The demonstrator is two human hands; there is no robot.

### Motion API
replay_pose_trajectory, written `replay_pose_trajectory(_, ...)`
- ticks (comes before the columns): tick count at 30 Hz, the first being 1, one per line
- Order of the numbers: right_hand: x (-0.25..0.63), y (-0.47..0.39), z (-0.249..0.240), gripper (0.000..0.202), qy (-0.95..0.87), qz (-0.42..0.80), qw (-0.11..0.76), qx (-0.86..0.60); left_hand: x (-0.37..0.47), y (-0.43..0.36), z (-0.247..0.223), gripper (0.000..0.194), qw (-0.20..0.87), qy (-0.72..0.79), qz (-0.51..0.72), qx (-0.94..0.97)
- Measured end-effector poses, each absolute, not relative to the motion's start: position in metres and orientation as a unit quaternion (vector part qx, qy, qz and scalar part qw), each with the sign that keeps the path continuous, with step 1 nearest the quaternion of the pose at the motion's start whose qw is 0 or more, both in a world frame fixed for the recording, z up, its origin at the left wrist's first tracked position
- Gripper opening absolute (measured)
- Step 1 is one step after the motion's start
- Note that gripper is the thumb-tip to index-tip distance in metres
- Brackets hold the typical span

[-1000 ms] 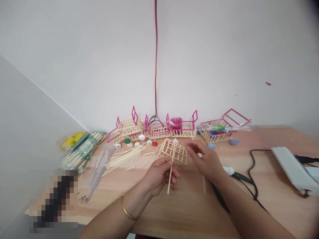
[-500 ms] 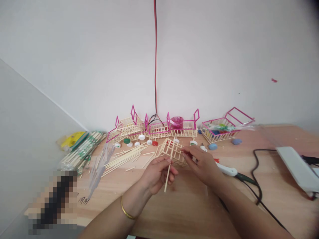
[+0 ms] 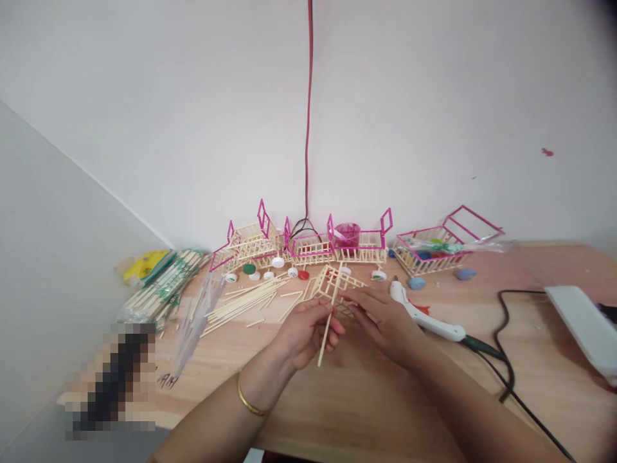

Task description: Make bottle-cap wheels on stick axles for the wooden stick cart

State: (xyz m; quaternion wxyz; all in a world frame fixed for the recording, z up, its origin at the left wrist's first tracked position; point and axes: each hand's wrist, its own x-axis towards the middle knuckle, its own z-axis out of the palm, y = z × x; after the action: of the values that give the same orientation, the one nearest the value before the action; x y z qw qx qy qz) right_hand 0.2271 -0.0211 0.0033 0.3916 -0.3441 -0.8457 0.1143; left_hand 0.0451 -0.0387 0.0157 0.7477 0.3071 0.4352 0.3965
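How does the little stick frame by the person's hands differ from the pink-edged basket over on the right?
The frame shows bare pale wood, while the basket is edged in pink. The frame looks smaller than the basket. The right hand is at the frame, whereas the basket sits by the wall. Both are open lattices.

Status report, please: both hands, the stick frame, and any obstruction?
Left hand: pinching one thin stick. Right hand: at the stick frame, partly hiding it. Glue gun: lying to the right.
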Motion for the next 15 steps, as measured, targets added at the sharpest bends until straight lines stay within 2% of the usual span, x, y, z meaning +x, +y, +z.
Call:
replay_pose_trajectory(6,0.2257,-0.023,0.0037,0.034,-0.848,0.125,0.379,-0.348,0.0456,-0.0381,0.0177,0.021,0.735,0.444,0.407,0.311)
replay_pose_trajectory(15,0.2261,-0.0221,-0.0011,0.042,-0.848,0.079,0.378,-0.364,0.0457,-0.0388,0.018,0.021,0.735,0.454,0.406,0.298)
